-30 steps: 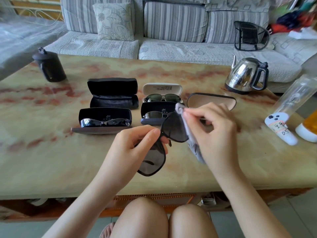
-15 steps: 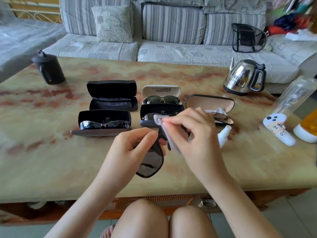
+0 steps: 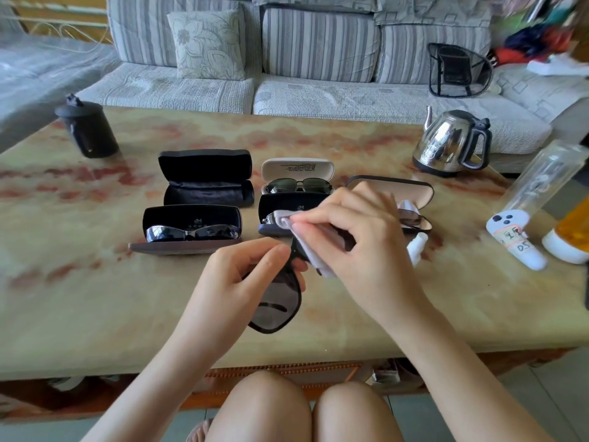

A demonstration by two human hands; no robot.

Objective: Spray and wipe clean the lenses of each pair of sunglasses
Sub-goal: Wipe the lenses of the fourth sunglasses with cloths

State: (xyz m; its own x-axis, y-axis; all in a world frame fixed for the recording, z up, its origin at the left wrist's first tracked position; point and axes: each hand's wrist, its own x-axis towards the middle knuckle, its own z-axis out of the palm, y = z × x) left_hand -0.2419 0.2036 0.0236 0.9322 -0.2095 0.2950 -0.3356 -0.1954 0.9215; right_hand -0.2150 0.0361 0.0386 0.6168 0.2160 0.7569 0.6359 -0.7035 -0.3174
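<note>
Over table (image 3: 95,298): pinching sunglasses (image 3: 277,303) near bridge with left hand (image 3: 242,275), steadying frame; clamping cloth (image 3: 310,250) round far lens with right hand (image 3: 360,240) fingers, wiping it.

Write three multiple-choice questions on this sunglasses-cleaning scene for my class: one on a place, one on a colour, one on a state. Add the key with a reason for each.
1. Where does the steel kettle stand?
A. On a shelf
B. On the table, far right
C. On a stove

2. What colour is the cloth in the right hand?
A. Red
B. Green
C. Pale grey

3. What is the left hand doing?
A. Pinching the dark sunglasses
B. Lying flat on the table
C. Gripping a mug

Key:
1 B, the kettle sits on the marbled tabletop towards its far right corner.
2 C, the cloth pressed over the upper lens is pale grey.
3 A, its thumb and fingers pinch the frame.
</note>
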